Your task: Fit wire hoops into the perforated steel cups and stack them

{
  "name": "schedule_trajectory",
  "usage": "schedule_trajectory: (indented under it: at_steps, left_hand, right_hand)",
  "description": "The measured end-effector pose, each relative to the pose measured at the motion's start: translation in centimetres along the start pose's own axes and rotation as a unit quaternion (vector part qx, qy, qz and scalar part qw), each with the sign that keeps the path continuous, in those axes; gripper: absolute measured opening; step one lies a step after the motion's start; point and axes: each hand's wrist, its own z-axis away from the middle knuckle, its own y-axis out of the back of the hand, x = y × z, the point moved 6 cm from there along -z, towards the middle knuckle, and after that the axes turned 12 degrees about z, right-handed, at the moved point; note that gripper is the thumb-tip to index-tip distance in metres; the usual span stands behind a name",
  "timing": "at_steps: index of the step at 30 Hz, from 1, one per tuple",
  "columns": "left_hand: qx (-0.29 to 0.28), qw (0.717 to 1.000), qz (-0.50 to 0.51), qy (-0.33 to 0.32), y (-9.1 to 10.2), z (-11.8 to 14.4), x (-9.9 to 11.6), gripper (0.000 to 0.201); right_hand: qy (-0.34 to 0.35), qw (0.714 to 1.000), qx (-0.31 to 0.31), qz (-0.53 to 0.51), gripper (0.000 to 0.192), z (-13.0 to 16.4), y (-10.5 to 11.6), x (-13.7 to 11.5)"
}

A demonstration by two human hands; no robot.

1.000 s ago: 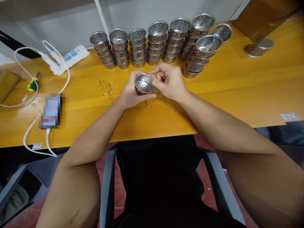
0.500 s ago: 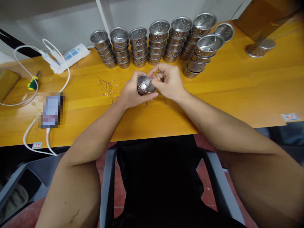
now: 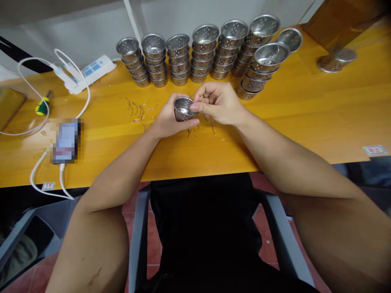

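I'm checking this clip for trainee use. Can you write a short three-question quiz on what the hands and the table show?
1. True or false: the left hand holds a perforated metal cup above the wooden table.
2. Multiple choice: where do the stacks of cups stand? A) along the far edge of the table, by the wall; B) on the chair; C) on the phone.
3. Fill in: the loose thin parts lying on the table left of the hands are bent ____.

Key
1. True; the right hand pinches at the cup's rim.
2. A.
3. Wires.
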Motion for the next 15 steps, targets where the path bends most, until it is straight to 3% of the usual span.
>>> schedule_trajectory:
  at_steps: [10,15]
  left_hand:
    - [-0.002,1.0,-0.019,0.003,-0.2,0.0,1.1,0.083]
    - [-0.006,0.999,-0.013,-0.028,-0.3,-0.1,1.4,0.083]
  right_hand:
    - [0.028,0.999,0.002,-0.036,0.077,-0.1,-0.4,0.9]
    - [0.026,0.999,-0.001,-0.038,0.075,0.0,-0.5,0.9]
